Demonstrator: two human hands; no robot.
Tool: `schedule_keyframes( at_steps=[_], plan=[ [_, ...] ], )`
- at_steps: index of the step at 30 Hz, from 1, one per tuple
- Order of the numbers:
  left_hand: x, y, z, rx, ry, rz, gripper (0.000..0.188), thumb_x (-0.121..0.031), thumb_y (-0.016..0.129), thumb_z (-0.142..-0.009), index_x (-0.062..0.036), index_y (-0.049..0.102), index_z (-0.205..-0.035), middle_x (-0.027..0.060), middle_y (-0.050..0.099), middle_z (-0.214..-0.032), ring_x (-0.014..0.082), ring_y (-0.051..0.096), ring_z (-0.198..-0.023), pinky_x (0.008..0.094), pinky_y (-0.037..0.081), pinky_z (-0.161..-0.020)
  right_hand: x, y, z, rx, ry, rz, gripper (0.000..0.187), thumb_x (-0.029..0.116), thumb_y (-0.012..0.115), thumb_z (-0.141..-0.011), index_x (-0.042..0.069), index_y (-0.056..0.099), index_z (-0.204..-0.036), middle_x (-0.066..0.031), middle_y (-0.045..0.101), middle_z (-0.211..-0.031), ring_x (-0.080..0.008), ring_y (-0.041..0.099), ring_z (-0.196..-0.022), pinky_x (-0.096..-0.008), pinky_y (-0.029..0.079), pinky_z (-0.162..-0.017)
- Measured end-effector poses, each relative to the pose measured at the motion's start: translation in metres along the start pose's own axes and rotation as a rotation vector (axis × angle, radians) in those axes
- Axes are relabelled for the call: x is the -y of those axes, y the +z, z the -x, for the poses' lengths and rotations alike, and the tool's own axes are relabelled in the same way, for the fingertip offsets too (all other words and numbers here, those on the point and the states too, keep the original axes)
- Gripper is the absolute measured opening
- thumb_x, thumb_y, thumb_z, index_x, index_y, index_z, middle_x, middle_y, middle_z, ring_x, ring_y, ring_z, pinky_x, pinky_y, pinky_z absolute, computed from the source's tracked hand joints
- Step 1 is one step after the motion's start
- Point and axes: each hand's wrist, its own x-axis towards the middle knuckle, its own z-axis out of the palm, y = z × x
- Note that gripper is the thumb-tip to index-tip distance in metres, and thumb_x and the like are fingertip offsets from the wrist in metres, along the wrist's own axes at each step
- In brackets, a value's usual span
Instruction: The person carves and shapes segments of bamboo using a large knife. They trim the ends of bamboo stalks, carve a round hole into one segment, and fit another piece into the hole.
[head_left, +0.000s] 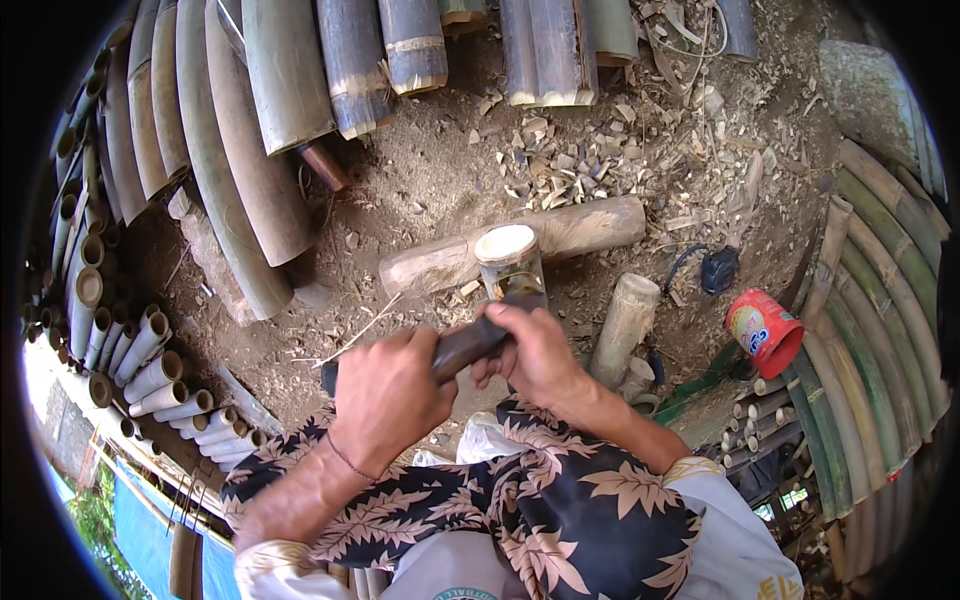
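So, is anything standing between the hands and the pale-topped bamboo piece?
Only the dark tool, held by left hand and right hand, overlaps the bamboo piece; contact is unclear. Nothing else visible stands between.

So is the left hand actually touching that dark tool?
Touching. The head view shows the left hand closed around the dark tool, which emerges toward the right hand.

Toward the right, a red container [768, 318] is bearing a printed label with pale lettering on a blue patch [752, 343], while at the near edge grey cloth [450, 558] is showing a teal, curved, lettered emblem [468, 594], and white cloth [735, 540] at near right is carrying yellow lettering [780, 587].
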Motion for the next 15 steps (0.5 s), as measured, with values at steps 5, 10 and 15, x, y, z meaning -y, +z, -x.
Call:
schedule_keyframes(
  at_steps=[5, 10, 15],
  plan=[
    [-0.072, -0.060, -0.069, 0.410, 0.390, -0.494, 0.005, -0.014, 0.068, -0.082, -0.0088, 0.067, -0.080, 0.0083, 0.068, -0.073, 0.0206, 0.069, -0.066, 0.0351, 0.053, -0.056, 0.004, -0.015, 0.007, -0.056, 0.085, -0.594, 0.033, 0.033, 0.046, -0.102, 0.005, 0.059, -0.114, -0.0114, 0.072, -0.092, -0.0239, 0.070, -0.064, -0.0353, 0.059, -0.060],
    [-0.028, -0.040, -0.028, 0.308, 0.353, -0.454, 0.010, -0.015, 0.068, -0.081, -0.0073, 0.064, -0.086, 0.0074, 0.067, -0.077, 0.0225, 0.068, -0.066, 0.0361, 0.052, -0.056, -0.031, -0.037, 0.010, 0.256, 0.242, -0.468, 0.037, 0.034, 0.051, -0.102, 0.008, 0.054, -0.127, -0.0110, 0.070, -0.091, -0.0209, 0.070, -0.068, -0.0339, 0.059, -0.064],
    [0.003, 0.039, 0.037, 0.154, 0.165, -0.040, 0.023, -0.008, 0.065, -0.077, -0.0060, 0.053, -0.096, 0.0095, 0.060, -0.077, 0.0263, 0.067, -0.065, 0.0383, 0.054, -0.055, -0.028, -0.046, 0.025, 0.006, 0.216, 0.013, 0.030, 0.027, 0.059, -0.097, 0.001, 0.065, -0.111, -0.0086, 0.071, -0.087, -0.0149, 0.067, -0.065, -0.0273, 0.055, -0.058]
  ],
)
